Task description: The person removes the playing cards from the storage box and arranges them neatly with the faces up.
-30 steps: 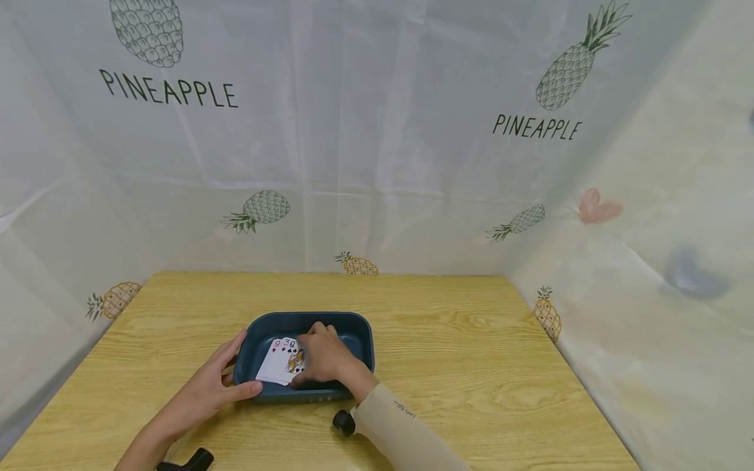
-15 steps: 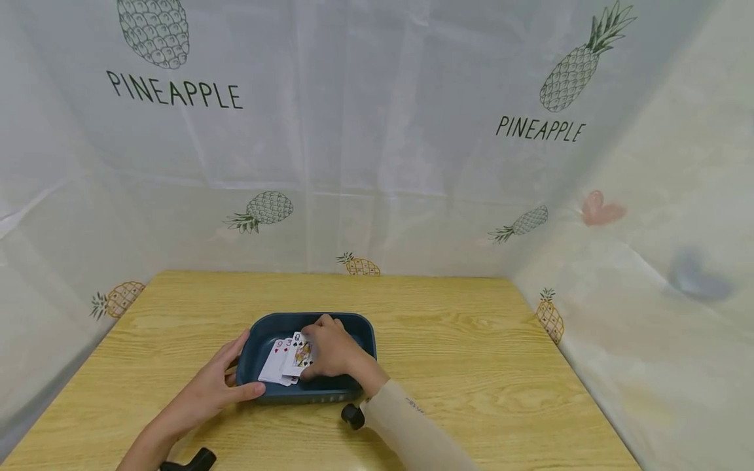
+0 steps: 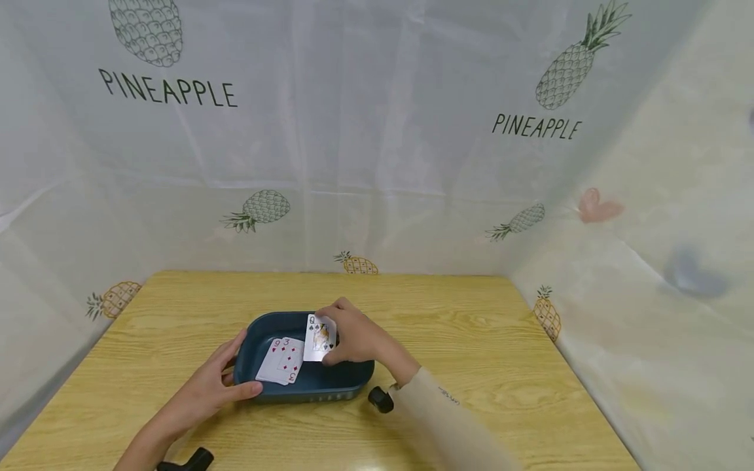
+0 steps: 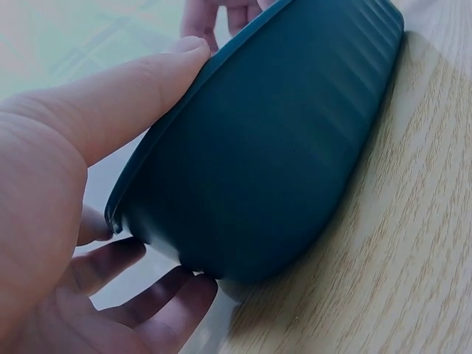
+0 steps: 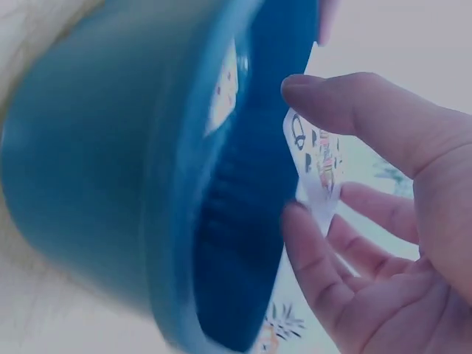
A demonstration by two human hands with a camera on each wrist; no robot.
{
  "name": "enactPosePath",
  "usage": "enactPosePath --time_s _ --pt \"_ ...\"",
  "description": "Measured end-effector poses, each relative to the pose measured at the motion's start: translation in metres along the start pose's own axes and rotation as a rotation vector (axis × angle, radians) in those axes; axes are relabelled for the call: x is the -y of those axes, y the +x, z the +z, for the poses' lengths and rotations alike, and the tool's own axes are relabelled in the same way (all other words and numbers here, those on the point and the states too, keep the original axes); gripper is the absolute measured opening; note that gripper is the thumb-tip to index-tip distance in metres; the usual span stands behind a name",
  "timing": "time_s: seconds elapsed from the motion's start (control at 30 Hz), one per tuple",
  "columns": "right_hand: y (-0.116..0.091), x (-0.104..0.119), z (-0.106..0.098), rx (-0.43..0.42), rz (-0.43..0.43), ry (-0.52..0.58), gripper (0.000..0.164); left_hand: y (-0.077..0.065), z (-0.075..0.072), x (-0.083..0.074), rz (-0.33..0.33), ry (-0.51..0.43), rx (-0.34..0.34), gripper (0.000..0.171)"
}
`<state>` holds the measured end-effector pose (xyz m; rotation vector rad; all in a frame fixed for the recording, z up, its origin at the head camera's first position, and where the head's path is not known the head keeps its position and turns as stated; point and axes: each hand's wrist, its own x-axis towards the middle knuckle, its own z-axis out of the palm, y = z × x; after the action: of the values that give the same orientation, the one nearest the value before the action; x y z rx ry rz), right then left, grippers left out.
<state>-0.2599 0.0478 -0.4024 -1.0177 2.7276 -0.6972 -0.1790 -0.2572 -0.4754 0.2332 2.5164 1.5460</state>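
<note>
A dark blue oblong basin (image 3: 312, 394) stands on the wooden table. My left hand (image 3: 215, 383) holds its left end, thumb at the near rim and fingers around the outside wall, as the left wrist view also shows. Between thumb and fingers, my right hand (image 3: 359, 337) pinches a queen of spades playing card (image 3: 314, 343), raised face up over the basin's right half. In the right wrist view the card (image 5: 316, 158) is at the level of the rim. Overlapping playing cards (image 3: 279, 363) lie face up inside on the left, a nine and a three of diamonds showing.
The wooden table (image 3: 471, 366) extends on both sides of the basin. Behind it hangs a pale curtain (image 3: 377, 131) printed with pineapples. Black camera mounts (image 3: 381, 399) sit at both wrists, the right one close to the basin's front corner.
My right hand has lifted the queen of spades off the other cards and carried it right and upward, uncovering the three of diamonds. The left hand keeps its hold on the basin.
</note>
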Motion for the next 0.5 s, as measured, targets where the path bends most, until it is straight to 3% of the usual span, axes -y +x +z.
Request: enactPosePath --time_s 0.23,0.5 --pt "-0.013 -0.011 -0.025 -0.002 -0.016 0.070 0.083 -0.002 0.000 -0.001 0.000 -0.010 0.009 0.112" --pt "-0.031 -0.040 -0.051 0.012 0.009 0.083 0.083 -0.002 0.000 -0.003 -0.002 0.001 0.008 0.111"
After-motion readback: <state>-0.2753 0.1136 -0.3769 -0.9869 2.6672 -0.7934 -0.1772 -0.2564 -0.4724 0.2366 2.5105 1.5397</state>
